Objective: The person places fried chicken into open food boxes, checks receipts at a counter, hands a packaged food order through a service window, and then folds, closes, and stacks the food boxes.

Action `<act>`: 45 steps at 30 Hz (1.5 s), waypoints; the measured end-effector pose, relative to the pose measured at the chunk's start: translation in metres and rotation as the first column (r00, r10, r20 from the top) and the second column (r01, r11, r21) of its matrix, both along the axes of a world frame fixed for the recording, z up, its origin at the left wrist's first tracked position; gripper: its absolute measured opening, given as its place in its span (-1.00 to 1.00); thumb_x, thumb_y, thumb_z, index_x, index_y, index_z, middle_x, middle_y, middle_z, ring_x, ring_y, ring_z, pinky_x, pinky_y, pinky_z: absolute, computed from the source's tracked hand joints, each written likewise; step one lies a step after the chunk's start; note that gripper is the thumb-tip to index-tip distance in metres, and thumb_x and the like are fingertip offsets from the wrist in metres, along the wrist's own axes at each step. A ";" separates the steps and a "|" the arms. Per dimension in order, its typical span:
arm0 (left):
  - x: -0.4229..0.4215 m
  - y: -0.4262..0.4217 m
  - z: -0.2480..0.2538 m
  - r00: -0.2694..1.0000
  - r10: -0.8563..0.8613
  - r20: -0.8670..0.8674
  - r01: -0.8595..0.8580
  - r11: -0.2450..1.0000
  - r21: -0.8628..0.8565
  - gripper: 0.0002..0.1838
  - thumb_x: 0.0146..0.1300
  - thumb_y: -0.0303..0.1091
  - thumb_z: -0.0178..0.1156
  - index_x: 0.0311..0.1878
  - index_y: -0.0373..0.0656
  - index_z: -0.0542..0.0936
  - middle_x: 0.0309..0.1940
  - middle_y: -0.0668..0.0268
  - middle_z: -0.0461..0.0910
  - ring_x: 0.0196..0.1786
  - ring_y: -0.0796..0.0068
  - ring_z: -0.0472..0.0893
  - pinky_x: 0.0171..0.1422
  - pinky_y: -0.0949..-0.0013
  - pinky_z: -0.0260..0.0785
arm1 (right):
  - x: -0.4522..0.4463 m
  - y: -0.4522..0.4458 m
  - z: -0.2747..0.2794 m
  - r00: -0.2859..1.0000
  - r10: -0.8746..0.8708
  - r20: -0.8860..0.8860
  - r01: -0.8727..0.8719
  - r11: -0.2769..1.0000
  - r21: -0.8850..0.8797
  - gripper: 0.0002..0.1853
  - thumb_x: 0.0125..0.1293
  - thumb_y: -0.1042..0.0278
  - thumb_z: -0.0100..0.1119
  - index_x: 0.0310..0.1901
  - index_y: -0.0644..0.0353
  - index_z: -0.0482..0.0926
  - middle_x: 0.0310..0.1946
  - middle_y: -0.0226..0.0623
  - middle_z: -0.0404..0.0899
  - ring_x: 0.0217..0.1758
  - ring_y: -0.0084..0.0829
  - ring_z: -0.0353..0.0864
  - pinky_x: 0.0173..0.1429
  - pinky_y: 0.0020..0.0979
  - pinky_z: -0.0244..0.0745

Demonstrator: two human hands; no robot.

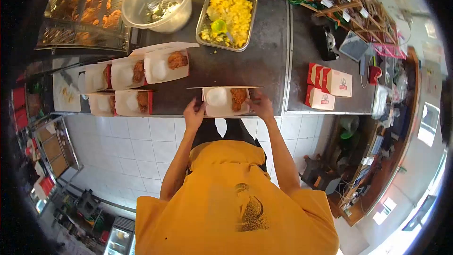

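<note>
An open cardboard food box [217, 110] sits at the counter's front edge, right before me. In it lie a white mound of rice [217, 97] on the left and a piece of fried chicken [238, 98] on the right. My left hand [192, 114] grips the box's left side with bent fingers. At the right side, my right hand [261, 106] has its thumb and fingers on the box edge beside the chicken. The lid [225, 87] stands raised at the back. The fingertips are partly hidden by the cardboard.
Several open boxes [158, 69] with rice and chicken stand to the left. Closed boxes [338, 83] are stacked on the right. Behind are a tray of yellow food [230, 7] with a green scoop [219, 26], a plastic tub [163, 19] and a lit chicken case [87, 9].
</note>
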State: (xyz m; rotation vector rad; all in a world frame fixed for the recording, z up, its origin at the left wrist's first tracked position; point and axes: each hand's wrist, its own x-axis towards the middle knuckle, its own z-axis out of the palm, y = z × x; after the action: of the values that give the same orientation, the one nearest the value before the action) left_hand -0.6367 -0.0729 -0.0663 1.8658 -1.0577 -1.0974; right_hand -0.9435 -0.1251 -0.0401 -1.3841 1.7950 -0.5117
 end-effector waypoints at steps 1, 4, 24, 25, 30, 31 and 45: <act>-0.002 -0.005 0.006 0.998 0.065 0.023 -0.063 0.995 -0.079 -0.47 0.29 -0.36 0.38 0.30 -0.29 0.55 0.00 0.05 0.64 -0.14 0.32 0.70 -0.08 0.33 0.57 | -0.003 -0.004 0.008 0.990 -0.023 -0.139 -0.010 0.973 -0.231 -0.48 0.26 0.27 0.44 0.22 0.24 0.58 -0.32 -0.25 0.69 -0.33 -0.37 0.69 -0.24 -0.34 0.64; 0.005 -0.044 0.075 0.967 0.092 0.236 -0.017 0.953 -0.304 -0.41 0.24 -0.44 0.38 0.35 -0.23 0.51 0.08 0.02 0.59 0.14 0.10 0.62 0.13 0.20 0.51 | 0.002 -0.035 0.078 0.924 0.059 -0.378 -0.262 0.819 -0.511 -0.53 0.20 0.39 0.42 0.17 0.23 0.60 -0.21 -0.22 0.69 -0.15 -0.20 0.68 -0.06 -0.24 0.62; -0.025 -0.006 0.013 0.987 0.135 -0.091 -0.133 0.991 0.028 -0.80 0.30 -0.52 0.29 -0.02 -0.33 0.65 -0.12 0.21 0.73 -0.05 0.49 0.69 0.11 0.40 0.52 | 0.021 0.039 0.002 0.983 -0.128 0.135 0.152 0.971 -0.186 -0.63 0.16 0.73 0.17 0.03 0.31 0.56 -0.15 0.01 0.75 -0.06 -0.16 0.80 -0.04 -0.29 0.66; -0.025 -0.005 0.013 0.988 0.128 -0.091 -0.126 0.992 0.028 -0.78 0.30 -0.53 0.29 0.00 -0.34 0.65 -0.11 0.21 0.73 -0.05 0.49 0.68 0.11 0.40 0.52 | 0.021 0.039 0.001 0.985 -0.110 0.132 0.134 0.973 -0.187 -0.64 0.15 0.72 0.17 0.03 0.31 0.57 -0.16 0.00 0.75 -0.07 -0.16 0.80 -0.04 -0.28 0.66; -0.015 -0.001 0.019 0.988 0.039 -0.152 -0.030 0.998 0.061 -0.64 0.31 -0.46 0.25 0.16 -0.30 0.64 0.01 0.18 0.71 0.10 0.40 0.66 0.23 0.33 0.46 | 0.022 0.041 -0.001 0.985 -0.067 0.158 0.101 0.971 -0.217 -0.60 0.04 0.62 0.29 -0.01 0.22 0.57 -0.21 0.02 0.72 -0.12 0.05 0.75 -0.04 -0.13 0.63; -0.013 -0.001 0.019 0.980 0.035 -0.194 -0.019 0.996 0.082 -0.63 0.33 -0.43 0.22 0.19 -0.29 0.63 0.03 0.18 0.71 0.11 0.38 0.66 0.25 0.32 0.45 | 0.021 0.041 -0.003 0.989 -0.050 0.137 0.075 0.981 -0.182 -0.61 0.04 0.62 0.29 -0.03 0.23 0.58 -0.20 0.02 0.72 -0.10 0.05 0.75 -0.01 -0.12 0.63; -0.034 -0.017 0.014 0.936 -0.248 0.252 0.223 0.967 0.122 -0.49 0.56 -0.09 -0.08 0.09 -0.42 0.60 -0.07 -0.18 0.56 0.02 -0.17 0.55 0.19 0.04 0.37 | 0.039 0.031 -0.016 0.984 0.039 -0.175 -0.058 0.993 -0.100 -0.71 0.44 0.21 0.17 -0.23 0.34 0.61 -0.27 0.13 0.56 -0.21 0.12 0.60 -0.08 0.02 0.49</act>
State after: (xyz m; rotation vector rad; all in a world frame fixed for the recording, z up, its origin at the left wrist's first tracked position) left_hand -0.6707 -0.0899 -0.0523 2.0394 -1.4376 -1.0634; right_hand -0.9045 -0.0946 -0.0558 -1.5827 1.8895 -0.4783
